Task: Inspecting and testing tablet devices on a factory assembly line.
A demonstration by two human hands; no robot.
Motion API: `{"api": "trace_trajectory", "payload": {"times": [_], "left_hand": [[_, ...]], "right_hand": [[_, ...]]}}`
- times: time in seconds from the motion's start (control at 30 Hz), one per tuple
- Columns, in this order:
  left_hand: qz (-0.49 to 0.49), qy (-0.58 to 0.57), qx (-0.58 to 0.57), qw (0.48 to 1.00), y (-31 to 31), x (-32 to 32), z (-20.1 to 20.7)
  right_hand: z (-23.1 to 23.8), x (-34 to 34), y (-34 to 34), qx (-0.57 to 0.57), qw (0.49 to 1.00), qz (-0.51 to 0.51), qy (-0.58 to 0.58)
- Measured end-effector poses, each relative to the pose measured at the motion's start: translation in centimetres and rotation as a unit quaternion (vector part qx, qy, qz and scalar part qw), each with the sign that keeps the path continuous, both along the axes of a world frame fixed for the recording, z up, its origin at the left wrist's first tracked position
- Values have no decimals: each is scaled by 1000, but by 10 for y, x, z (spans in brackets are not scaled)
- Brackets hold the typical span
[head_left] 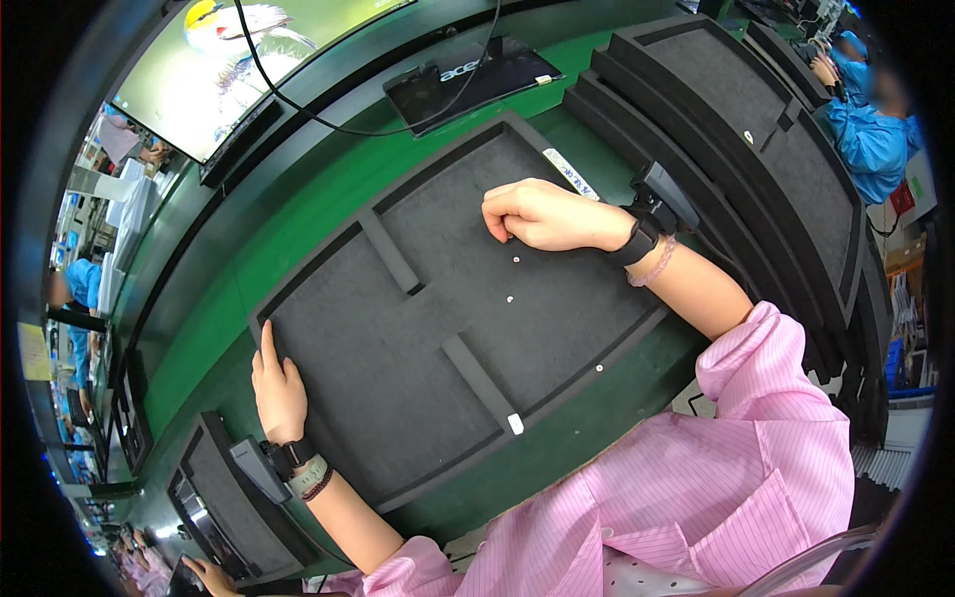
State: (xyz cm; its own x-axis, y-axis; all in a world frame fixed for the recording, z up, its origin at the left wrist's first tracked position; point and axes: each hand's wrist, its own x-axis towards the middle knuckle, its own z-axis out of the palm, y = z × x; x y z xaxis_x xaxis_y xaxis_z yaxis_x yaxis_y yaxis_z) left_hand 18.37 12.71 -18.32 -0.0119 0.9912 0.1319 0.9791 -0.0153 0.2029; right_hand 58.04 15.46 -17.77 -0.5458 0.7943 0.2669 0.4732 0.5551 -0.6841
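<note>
A large black foam tray with shallow recesses and two raised divider strips lies tilted in front of me. My left hand rests against its left edge, index finger stretched along the rim and thumb apart. Over the tray's upper right part, my right hand has its fingers curled together; whatever they hold, if anything, is hidden. Just below it lie two tiny white pieces, one being this white speck. A similar white bit sits at the tray's near edge. White labels mark the rim and a divider's end.
Stacked black foam trays rise at the right. Behind my tray lies a dark flat panel, with a black cable hanging in front of a lit screen. Another foam tray stands lower left. People in blue work nearby.
</note>
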Motion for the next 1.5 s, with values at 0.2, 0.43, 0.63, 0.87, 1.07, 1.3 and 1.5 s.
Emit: {"api": "trace_trajectory", "payload": {"times": [0.2, 0.43, 0.63, 0.87, 1.07, 1.3, 1.5], "left_hand": [[-2, -18, -13, 1000, 0, 5, 6], [-9, -6, 2, 1000, 0, 3, 3], [-6, -7, -3, 1000, -1, 6, 6], [-11, -16, -3, 1000, 1, 4, 5], [-6, -14, -5, 1000, -1, 4, 5], [2, -18, -17, 1000, -1, 5, 5], [15, -23, -23, 999, -1, 7, 8]], "right_hand": [[0, 0, 0, 1, 1000, 1, 1], [3, 0, 0, 1, 1000, 2, -1], [0, 2, 0, -89, 996, 27, -5], [0, 2, -1, -16, 999, -21, 29], [0, 0, -2, -56, 998, 7, 0], [-4, 1, 1, -81, 996, -30, 16], [-4, 1, 2, -110, 992, -47, 34]]}}
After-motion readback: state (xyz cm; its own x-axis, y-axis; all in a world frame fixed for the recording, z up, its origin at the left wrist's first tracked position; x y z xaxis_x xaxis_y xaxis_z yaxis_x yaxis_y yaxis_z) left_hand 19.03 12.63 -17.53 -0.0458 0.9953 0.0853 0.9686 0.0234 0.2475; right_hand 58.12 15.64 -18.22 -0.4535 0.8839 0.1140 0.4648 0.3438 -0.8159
